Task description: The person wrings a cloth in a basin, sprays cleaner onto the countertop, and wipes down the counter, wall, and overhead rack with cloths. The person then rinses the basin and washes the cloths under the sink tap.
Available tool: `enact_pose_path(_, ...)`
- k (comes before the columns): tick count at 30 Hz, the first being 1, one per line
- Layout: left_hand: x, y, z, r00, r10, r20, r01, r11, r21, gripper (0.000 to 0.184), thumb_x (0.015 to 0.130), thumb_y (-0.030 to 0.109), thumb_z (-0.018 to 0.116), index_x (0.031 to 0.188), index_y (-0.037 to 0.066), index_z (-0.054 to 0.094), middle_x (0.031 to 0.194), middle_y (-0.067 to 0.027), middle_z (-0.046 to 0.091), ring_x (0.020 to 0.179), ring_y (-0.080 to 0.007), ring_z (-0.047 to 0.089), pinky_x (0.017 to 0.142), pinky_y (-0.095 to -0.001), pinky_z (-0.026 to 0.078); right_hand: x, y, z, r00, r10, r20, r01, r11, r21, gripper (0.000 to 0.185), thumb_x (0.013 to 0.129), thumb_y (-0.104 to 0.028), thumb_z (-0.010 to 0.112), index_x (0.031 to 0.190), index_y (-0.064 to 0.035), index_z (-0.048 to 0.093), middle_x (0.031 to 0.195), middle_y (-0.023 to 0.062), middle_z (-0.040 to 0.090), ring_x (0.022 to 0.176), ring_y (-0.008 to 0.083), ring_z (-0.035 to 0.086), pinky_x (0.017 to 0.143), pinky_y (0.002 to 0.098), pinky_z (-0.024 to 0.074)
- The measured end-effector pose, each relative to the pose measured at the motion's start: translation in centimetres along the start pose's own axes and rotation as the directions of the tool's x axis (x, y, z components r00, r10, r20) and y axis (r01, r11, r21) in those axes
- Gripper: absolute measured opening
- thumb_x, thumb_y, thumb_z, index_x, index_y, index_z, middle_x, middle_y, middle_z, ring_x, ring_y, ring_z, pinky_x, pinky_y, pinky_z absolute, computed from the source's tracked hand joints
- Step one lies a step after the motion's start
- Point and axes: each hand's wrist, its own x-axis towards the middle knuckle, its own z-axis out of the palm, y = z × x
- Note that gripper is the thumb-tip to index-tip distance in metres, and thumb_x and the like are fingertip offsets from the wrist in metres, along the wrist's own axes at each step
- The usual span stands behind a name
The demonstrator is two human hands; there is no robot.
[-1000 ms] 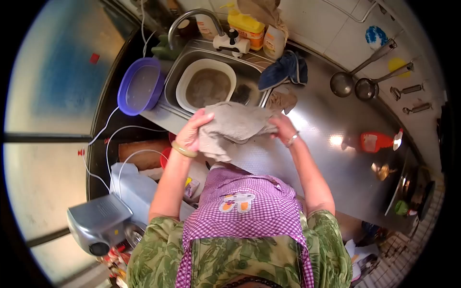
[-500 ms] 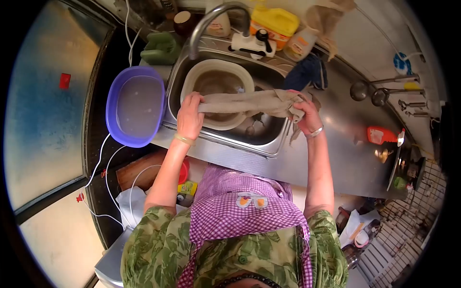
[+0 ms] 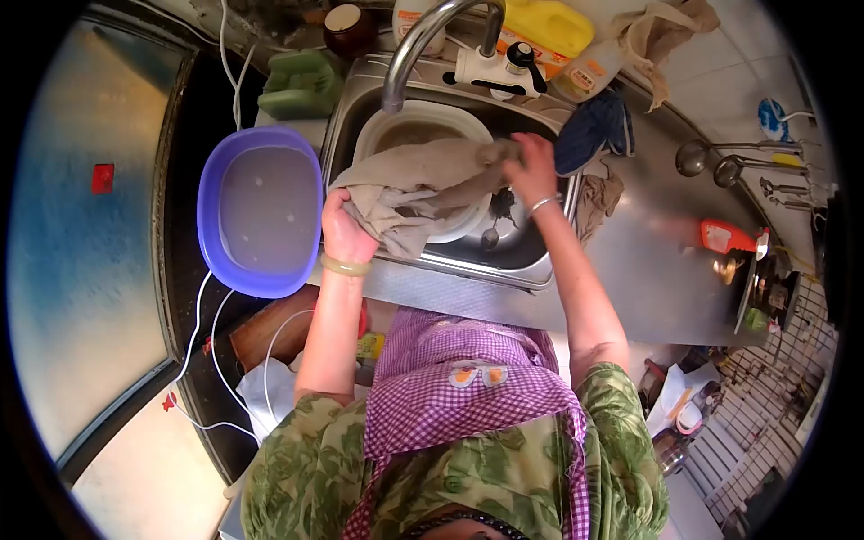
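A grey-beige cloth (image 3: 418,180) stretches between my two hands over a pale basin (image 3: 477,129) of murky water in the steel sink (image 3: 490,268). My left hand (image 3: 348,232) is closed on the cloth's bunched, loosely hanging end at the sink's front left. At the other end, my right hand (image 3: 537,169) grips the twisted tip above the right side of the sink, its fingers slightly blurred. The cloth sags in folds and hides part of the basin. A brown cloth (image 3: 598,200) lies crumpled on the counter beside the sink's right rim.
On the left stands a purple tub (image 3: 209,216) of cloudy water. The curved faucet (image 3: 393,76) arches over the basin. Behind the sink are a green plastic holder (image 3: 297,85), a yellow container (image 3: 549,31) and bottles. A dark blue cloth (image 3: 589,135) sits at the right back corner.
The cloth was pulled into a straight roll between both hands; now its left end is bunched and looser. My right hand has moved left and up. The view has shifted slightly.
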Motion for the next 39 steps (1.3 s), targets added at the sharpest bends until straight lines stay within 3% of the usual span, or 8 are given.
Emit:
enact_pose_path(8, -1.8, 0.3, 2.5, 0.967, -0.116, 0.227, 0.129, 0.991, -0.043, 0.046, 0.086, 0.020, 0.049, 0.124, -0.005, 0.056, 0.121, -0.0170, 0.064, 0.114, -0.0299, 0.059, 0.101, -0.0424, 0.047, -2.5, -1.7, 13.0, 0.913, -0.383, 0.142, 0.359, 0.918, 0.171, 0.083, 0.067, -0.033, 0.082, 0.140, -0.0152, 0.047, 0.133, 0.0149, 0.056, 0.125, 0.0345, 0.052, 0.104, 0.0489, 0.0409)
enact_pose_path(13, 1.4, 0.3, -2.0, 0.969, 0.204, -0.137, -0.128, 0.896, 0.425, 0.039, 0.089, 0.021, 0.053, 0.119, -0.002, 0.059, 0.111, -0.0124, 0.066, 0.105, -0.0248, 0.062, 0.095, -0.0377, 0.049, 1.7, -1.0, 8.2, 0.908, 0.151, 0.391, -0.200, 0.976, 0.088, 0.061, 0.071, -0.024, 0.077, 0.126, -0.0107, 0.054, 0.109, 0.0178, 0.067, 0.103, 0.0364, 0.064, 0.087, 0.0404, 0.0510)
enact_pose_path(17, 6.8, -3.8, -5.3, 0.854, 0.509, -0.109, 0.000, 0.210, 0.978, 0.050, 0.084, 0.010, 0.060, 0.132, -0.001, 0.049, 0.122, -0.0179, 0.058, 0.111, -0.0308, 0.057, 0.100, -0.0396, 0.045, 4.8, -5.4, 5.0, 0.919, 0.153, 0.363, -0.215, 0.967, 0.138, 0.056, 0.072, -0.017, 0.072, 0.124, -0.0110, 0.053, 0.112, 0.0176, 0.067, 0.104, 0.0365, 0.064, 0.086, 0.0403, 0.0518)
enact_pose_path(22, 11.5, -8.8, -5.0, 0.875, 0.309, 0.373, -0.084, -0.662, 0.745, 0.087, 0.082, 0.018, 0.067, 0.153, 0.005, 0.019, 0.153, -0.0231, 0.027, 0.138, -0.0395, 0.032, 0.114, -0.0473, 0.028, 4.6, -0.6, 14.4, 0.944, 0.066, 0.323, -0.014, 0.987, -0.161, 0.050, 0.074, -0.015, 0.073, 0.119, -0.0068, 0.052, 0.111, 0.0207, 0.065, 0.100, 0.0360, 0.064, 0.087, 0.0459, 0.0513)
enact_pose_path(27, 16.6, -12.1, -11.4, 0.980, 0.066, 0.186, -0.037, -0.863, 0.504, 0.092, 0.082, 0.022, 0.069, 0.156, 0.009, 0.015, 0.159, -0.0190, 0.021, 0.145, -0.0375, 0.024, 0.118, -0.0496, 0.022, -0.1, 5.7, 24.4, 0.871, 0.056, 0.489, 0.192, 0.876, -0.443, 0.041, 0.077, -0.020, 0.070, 0.111, -0.0048, 0.055, 0.094, 0.0183, 0.068, 0.094, 0.0340, 0.067, 0.083, 0.0519, 0.0502)
enact_pose_path(30, 17.8, -11.2, -11.8, 0.989, -0.101, -0.108, -0.038, -0.878, 0.478, 0.092, 0.080, 0.023, 0.074, 0.154, 0.009, 0.021, 0.159, -0.0193, 0.022, 0.146, -0.0346, 0.025, 0.117, -0.0477, 0.024, -0.8, 4.3, 21.3, 0.846, 0.003, 0.533, 0.202, 0.924, -0.325, 0.036, 0.077, -0.021, 0.068, 0.109, -0.0078, 0.057, 0.090, 0.0136, 0.070, 0.092, 0.0337, 0.067, 0.078, 0.0496, 0.0511)
enact_pose_path(32, 15.1, -10.3, -9.0, 0.981, 0.055, 0.186, -0.097, -0.694, 0.714, 0.082, 0.077, 0.017, 0.076, 0.147, 0.007, 0.034, 0.159, -0.0196, 0.023, 0.144, -0.0323, 0.031, 0.114, -0.0454, 0.030, 1.6, -0.8, 15.3, 0.740, -0.007, 0.672, 0.140, 0.980, -0.143, 0.034, 0.076, -0.019, 0.068, 0.108, -0.0105, 0.058, 0.092, 0.0130, 0.070, 0.091, 0.0344, 0.067, 0.076, 0.0485, 0.0511)
enact_pose_path(39, 13.1, -6.1, -6.9, 0.850, 0.412, 0.328, -0.493, 0.405, 0.770, 0.025, 0.078, 0.000, 0.071, 0.102, 0.004, 0.064, 0.109, -0.0068, 0.066, 0.095, -0.0137, 0.062, 0.083, -0.0273, 0.050, 5.4, -8.4, 5.1, 0.762, -0.397, 0.512, 0.138, 0.871, 0.471, 0.042, 0.069, -0.018, 0.074, 0.109, -0.0150, 0.060, 0.093, 0.0169, 0.068, 0.089, 0.0377, 0.065, 0.075, 0.0466, 0.0512)
